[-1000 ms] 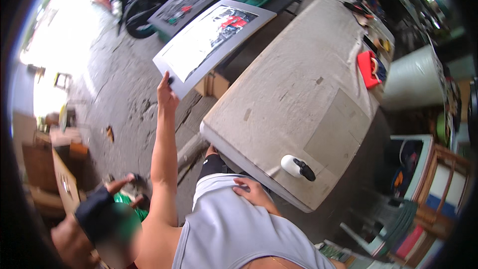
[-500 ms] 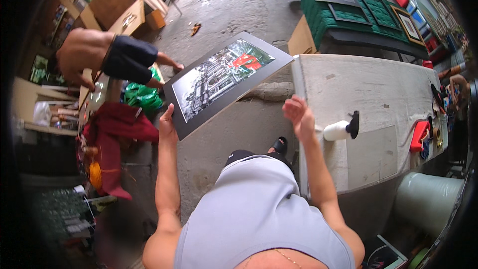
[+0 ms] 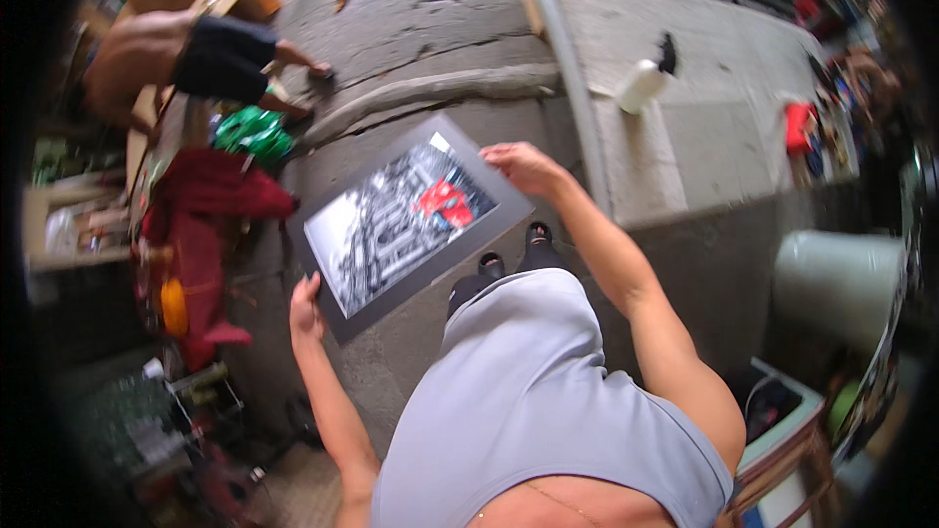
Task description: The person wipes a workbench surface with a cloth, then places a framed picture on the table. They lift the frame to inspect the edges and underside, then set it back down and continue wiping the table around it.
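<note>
A matted picture [image 3: 391,225], black and white with a red patch and a wide dark grey border, tilts in front of my body above the floor. My left hand [image 3: 306,307] grips its near left edge, thumb on the border and the other fingers hidden beneath. At the opposite edge, my right hand [image 3: 526,168] has its fingertips on the border near the far right corner. Right of the picture stands a pale worktable [image 3: 704,59], with a white spray bottle [image 3: 643,86] with a black nozzle on it.
A co-worker [image 3: 186,64] bends over at the far left, near a green plastic bag [image 3: 254,134] and dark red cloth [image 3: 210,196]. On the table's right side lies a red tray [image 3: 799,127]. A large wrapped roll [image 3: 839,284] stands at right. A ridge [image 3: 430,93] crosses the concrete floor.
My right hand has moved from free in the air onto the picture's edge. The picture has come lower and nearer my body. The whole view has shifted, with the table now higher in it.
</note>
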`<state>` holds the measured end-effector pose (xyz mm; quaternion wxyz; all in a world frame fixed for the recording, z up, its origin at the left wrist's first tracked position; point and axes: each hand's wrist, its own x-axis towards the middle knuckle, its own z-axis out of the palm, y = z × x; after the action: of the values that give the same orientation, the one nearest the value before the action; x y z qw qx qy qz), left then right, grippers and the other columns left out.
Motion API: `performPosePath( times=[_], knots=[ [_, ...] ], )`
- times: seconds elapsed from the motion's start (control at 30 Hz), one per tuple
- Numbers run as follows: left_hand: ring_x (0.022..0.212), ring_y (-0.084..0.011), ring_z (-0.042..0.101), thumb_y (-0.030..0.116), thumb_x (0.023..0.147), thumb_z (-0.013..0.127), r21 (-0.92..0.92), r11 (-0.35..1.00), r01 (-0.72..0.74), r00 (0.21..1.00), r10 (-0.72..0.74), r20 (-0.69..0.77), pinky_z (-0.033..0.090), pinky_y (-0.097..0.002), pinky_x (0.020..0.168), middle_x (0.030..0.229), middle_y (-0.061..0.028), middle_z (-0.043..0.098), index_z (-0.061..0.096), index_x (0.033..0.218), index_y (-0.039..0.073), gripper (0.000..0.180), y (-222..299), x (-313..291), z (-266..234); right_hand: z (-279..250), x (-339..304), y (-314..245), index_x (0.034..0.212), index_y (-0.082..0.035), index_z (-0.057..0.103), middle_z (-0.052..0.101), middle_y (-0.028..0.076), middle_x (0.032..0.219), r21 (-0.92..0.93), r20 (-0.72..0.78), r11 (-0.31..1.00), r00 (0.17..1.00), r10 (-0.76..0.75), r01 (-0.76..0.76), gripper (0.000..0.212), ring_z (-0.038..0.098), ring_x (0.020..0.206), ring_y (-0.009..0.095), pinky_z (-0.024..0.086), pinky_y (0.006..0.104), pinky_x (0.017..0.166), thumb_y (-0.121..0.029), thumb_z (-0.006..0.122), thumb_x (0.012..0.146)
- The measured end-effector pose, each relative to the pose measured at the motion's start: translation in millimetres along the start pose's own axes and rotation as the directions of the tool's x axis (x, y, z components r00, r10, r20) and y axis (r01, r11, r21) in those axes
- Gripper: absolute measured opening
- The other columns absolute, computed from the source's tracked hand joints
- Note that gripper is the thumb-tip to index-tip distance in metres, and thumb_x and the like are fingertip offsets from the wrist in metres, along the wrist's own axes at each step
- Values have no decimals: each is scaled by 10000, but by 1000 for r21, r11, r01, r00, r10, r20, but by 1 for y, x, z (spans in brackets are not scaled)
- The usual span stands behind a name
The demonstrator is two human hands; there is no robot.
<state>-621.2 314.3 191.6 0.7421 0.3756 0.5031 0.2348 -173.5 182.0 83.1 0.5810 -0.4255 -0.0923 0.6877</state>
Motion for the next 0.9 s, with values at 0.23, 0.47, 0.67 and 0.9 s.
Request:
performPosePath(
  times=[0.23, 0.47, 0.67, 0.9],
  knots=[
    [1029, -214, 609, 183, 892, 581, 173, 924, 341, 939, -342, -22, 457, -326, 921, 1143, -113, 637, 581, 1188, -30, 365, -189, -28, -34, -74, -188, 134, 809, 1, 710, 532, -4, 559, -87, -358, 978, 922, 149, -192, 91, 448, 477, 95, 391, 272, 458, -80, 686, 776],
    [1165, -242, 524, 206, 883, 642, 710, 552, 437, 718, -690, 95, 387, -317, 992, 1271, -164, 557, 451, 1326, -44, 543, -346, -90, 243, -235, -526, 228, 930, 10, 695, 582, 24, 650, 281, -688, 921, 612, 390, -271, 154, 515, 531, 113, 439, 275, 491, -11, 642, 787],
    [1126, -281, 557, 428, 923, 538, 676, 669, -309, 605, -410, 682, 447, -378, 948, 1241, -201, 578, 437, 1372, 25, 611, -403, -153, 563, -298, -796, 165, 1099, -49, 628, 599, 10, 748, -193, -977, 981, 94, -192, -1, 360, 538, 532, 99, 406, 224, 445, -65, 677, 743],
    [972, -199, 495, 450, 1002, 376, 131, 821, -555, 586, 274, 762, 403, -359, 907, 1179, -130, 566, 516, 1346, 77, 526, -236, -214, 780, -283, -855, -39, 1194, -30, 566, 625, 43, 965, -877, -479, 438, -290, -829, 198, 327, 576, 830, 119, 455, 273, 710, -93, 649, 884]
  ],
)
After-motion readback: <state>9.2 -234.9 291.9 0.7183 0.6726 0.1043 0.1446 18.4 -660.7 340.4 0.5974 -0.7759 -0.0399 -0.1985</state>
